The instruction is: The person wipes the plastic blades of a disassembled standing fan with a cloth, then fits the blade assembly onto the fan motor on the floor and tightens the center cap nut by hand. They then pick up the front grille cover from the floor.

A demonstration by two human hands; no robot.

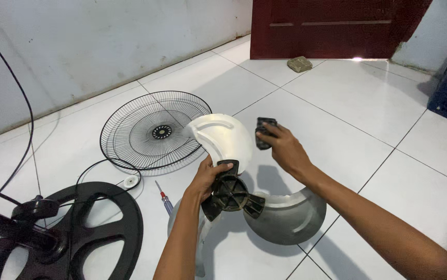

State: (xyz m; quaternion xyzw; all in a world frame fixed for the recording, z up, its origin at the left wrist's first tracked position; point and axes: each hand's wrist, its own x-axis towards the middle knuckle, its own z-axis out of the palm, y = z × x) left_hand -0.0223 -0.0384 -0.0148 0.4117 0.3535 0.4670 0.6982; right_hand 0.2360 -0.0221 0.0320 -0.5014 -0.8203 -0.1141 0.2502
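Left hand [205, 179]: fingers curled round the black hub [230, 193] of a three-bladed fan propeller [223, 136], thumb laid across the top edge of the hub. Propeller held above the floor, tilted, its back toward the camera; one pale blade points up and away, one grey blade [285, 218] hangs to the lower right, the third shows only as a sliver behind the left wrist.

Right hand [284, 148]: fingers pinched on a small black plastic cap [265, 133], held up just beside the upper blade's edge, not touching it.

White tiled floor [348, 114] below. On it, left of the hands: round black wire fan guard [153, 132] lying flat; a screwdriver [164, 198] with a red band near the left forearm; a small white disc [130, 181] on a black cable. Lower left corner: black round fan base [86, 233] with its pole. Far off, a stone [299, 64] by a dark red door [332, 26].
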